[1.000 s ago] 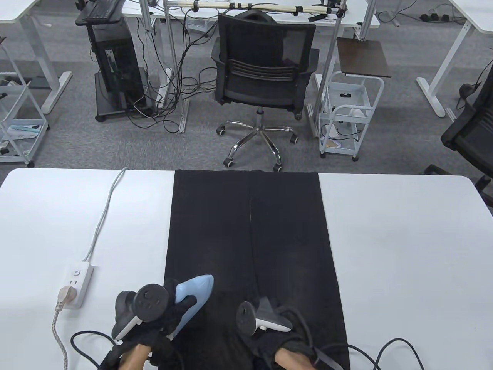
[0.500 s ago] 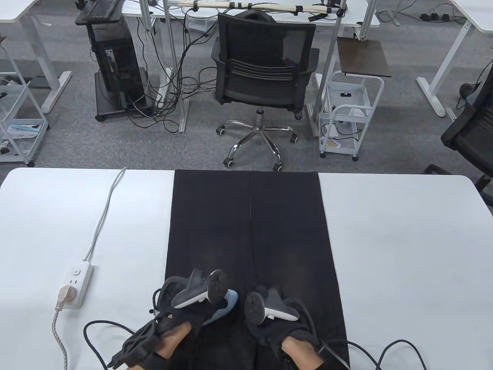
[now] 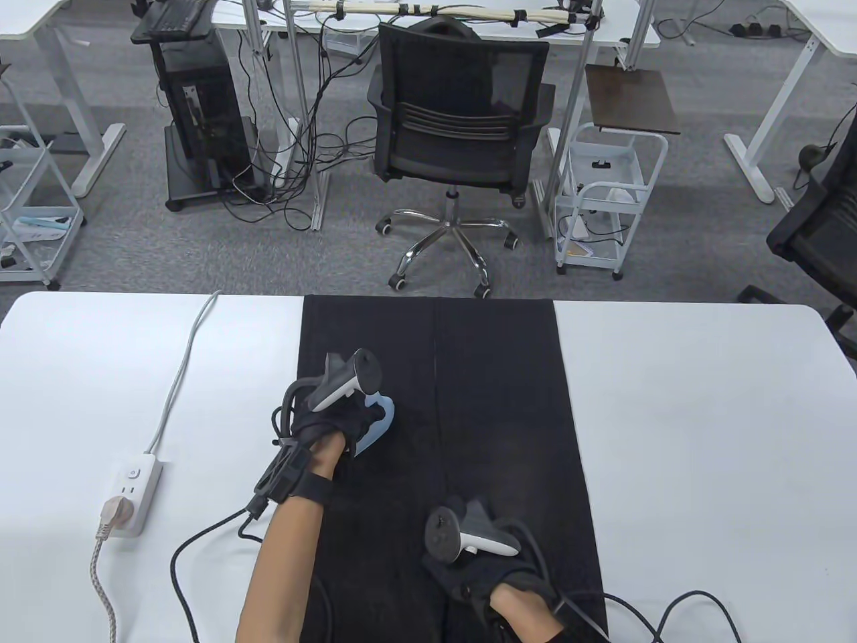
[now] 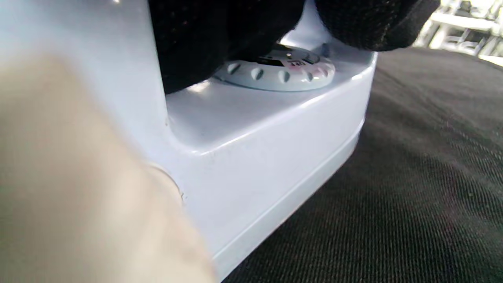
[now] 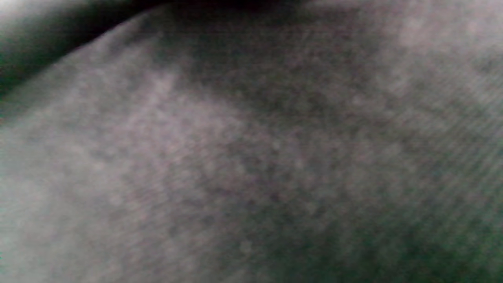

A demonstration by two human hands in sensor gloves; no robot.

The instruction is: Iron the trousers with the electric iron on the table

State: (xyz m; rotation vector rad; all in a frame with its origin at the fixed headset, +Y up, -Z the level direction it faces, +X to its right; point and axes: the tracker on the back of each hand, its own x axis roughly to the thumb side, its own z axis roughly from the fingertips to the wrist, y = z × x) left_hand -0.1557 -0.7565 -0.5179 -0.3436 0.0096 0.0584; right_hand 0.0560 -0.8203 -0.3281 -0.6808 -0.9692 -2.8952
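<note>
A white table [image 3: 703, 429] is shown from above, with black trousers [image 3: 495, 402] laid flat along its middle, both legs running from the near edge to the far edge. The trousers are taken as the landmark for all that follows.

On the left leg of the trousers, about midway along its length, a pale blue electric iron [image 3: 376, 423] is set sole-down on the cloth; in the left wrist view its body [image 4: 275, 133] and a ribbed dial [image 4: 275, 72] are seen against the dark weave [image 4: 412, 196]. The handle of the iron is grasped by the left hand [image 3: 331, 418], whose gloved fingers [image 4: 204, 39] are curled round it.

On the right leg of the trousers, near its near end, the right hand [image 3: 482, 562] is laid on the cloth, seemingly to hold it taut. Whether its fingers are flat or curled cannot be told, since they are hidden under the tracker and the right wrist view gives only blurred fabric.

To the left of the trousers, a white power strip [image 3: 132, 494] is seen on the table.

The task is judged to be under way: the iron is at work on the left leg, no creases are evident from above, and the far half of that leg and the whole right leg are presumed to remain.
</note>
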